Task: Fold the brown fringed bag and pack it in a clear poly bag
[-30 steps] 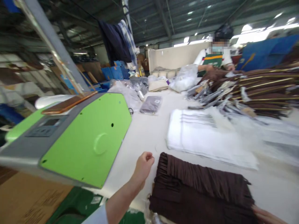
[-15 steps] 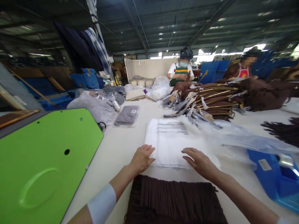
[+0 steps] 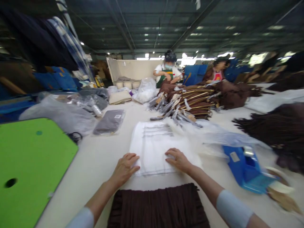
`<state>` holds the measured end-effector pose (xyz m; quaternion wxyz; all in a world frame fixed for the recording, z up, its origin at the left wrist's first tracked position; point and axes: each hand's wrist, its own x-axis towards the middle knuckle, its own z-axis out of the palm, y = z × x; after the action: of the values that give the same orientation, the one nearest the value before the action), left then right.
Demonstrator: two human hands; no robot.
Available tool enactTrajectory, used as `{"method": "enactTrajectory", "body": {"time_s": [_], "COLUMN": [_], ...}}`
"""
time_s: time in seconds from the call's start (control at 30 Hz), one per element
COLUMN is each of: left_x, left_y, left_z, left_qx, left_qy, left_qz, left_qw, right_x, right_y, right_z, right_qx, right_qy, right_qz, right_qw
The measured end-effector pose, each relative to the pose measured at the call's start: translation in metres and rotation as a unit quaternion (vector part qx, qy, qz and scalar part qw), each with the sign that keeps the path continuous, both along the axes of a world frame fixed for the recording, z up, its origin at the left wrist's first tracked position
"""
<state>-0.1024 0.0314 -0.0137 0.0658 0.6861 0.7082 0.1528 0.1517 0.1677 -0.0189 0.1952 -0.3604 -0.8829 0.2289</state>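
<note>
1. White plastic bags (image 3: 154, 142) lie stacked flat on the table (image 3: 99, 158), just beyond the brown fringed scarf (image 3: 159, 205).
2. My left hand (image 3: 124, 169) rests open, fingertips on the stack's near-left corner, gripping nothing.
3. My right hand (image 3: 178, 160) lies flat and open on its near edge.

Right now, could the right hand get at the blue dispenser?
Probably yes: the right hand lies flat on the white bags, and little but bare table separates it from the blue dispenser.
</note>
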Motion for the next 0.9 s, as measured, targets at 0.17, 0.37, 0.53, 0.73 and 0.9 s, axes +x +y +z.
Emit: {"method": "enactTrajectory", "body": {"time_s": [0.17, 0.37, 0.53, 0.73, 0.9], "left_x": [-0.028, -0.051, -0.05, -0.036, -0.035], "left_y": [0.004, 0.008, 0.006, 0.001, 0.0], "left_z": [-0.046, -0.068, -0.074, -0.071, -0.061], "left_qx": [0.182, 0.221, 0.22, 0.209, 0.183], "left_qy": [0.088, 0.121, 0.145, 0.138, 0.104], "left_qz": [-0.077, -0.124, -0.105, -0.06, -0.067], "left_qw": [0.976, 0.96, 0.959, 0.966, 0.975], "right_x": [0.052, 0.144, 0.14, 0.11, 0.13], "right_y": [-0.016, 0.029, 0.088, 0.102, 0.073], "right_z": [0.012, 0.017, 0.013, -0.004, -0.005], "right_qx": [0.089, 0.091, -0.016, -0.111, -0.091], "right_qy": [0.017, -0.008, -0.042, -0.014, 0.087], "right_qz": [-0.121, -0.331, -0.369, -0.402, -0.402], "right_qw": [0.989, 0.939, 0.928, 0.909, 0.907]}}
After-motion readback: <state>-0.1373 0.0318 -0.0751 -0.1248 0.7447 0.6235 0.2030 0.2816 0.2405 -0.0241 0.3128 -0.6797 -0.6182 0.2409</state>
